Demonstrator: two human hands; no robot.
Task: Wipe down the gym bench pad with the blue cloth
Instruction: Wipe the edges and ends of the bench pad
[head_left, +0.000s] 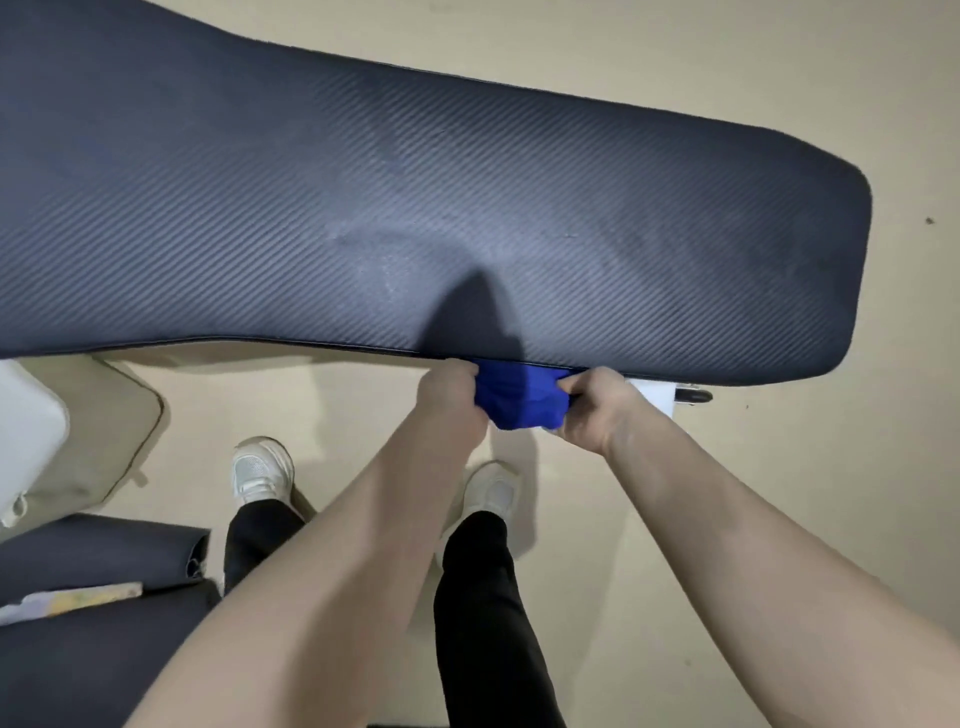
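Both forearms fill the bottom of my view, bare, reaching forward and converging at the near edge of the bench. My left hand (451, 393) has its fingers curled into one end of the blue cloth (519, 397), and my right hand (597, 402) grips the other end the same way, thumb and fingers pinching into the fabric. Between the two fists the cloth is bunched into a short wad, its upper edge tucked against the near rim of the gym bench pad (415, 208), with the rest sagging just below that rim. I cannot tell whether the cloth wraps under the pad's edge or only touches it.

Beyond my hands, the pad stretches across most of the frame, running from the upper left to a rounded end at the right. Its covering is dark with a fine diagonal ribbed texture, and I see paler smudges and streaks near its middle. A dark shadow falls on the pad just above my hands.

Just past my right hand, under the pad's edge, a bit of white frame (655, 397) shows, with a small black foot (693, 396) beside it.

Below my arms I see black trousers (483, 597) and two white shoes (262, 467) standing on a beige floor (779, 467). At the far left sits a white object (26, 431) whose nature I cannot make out, and in the lower left corner lies another dark padded surface (93, 551) with a pale strip (72, 600) across it.
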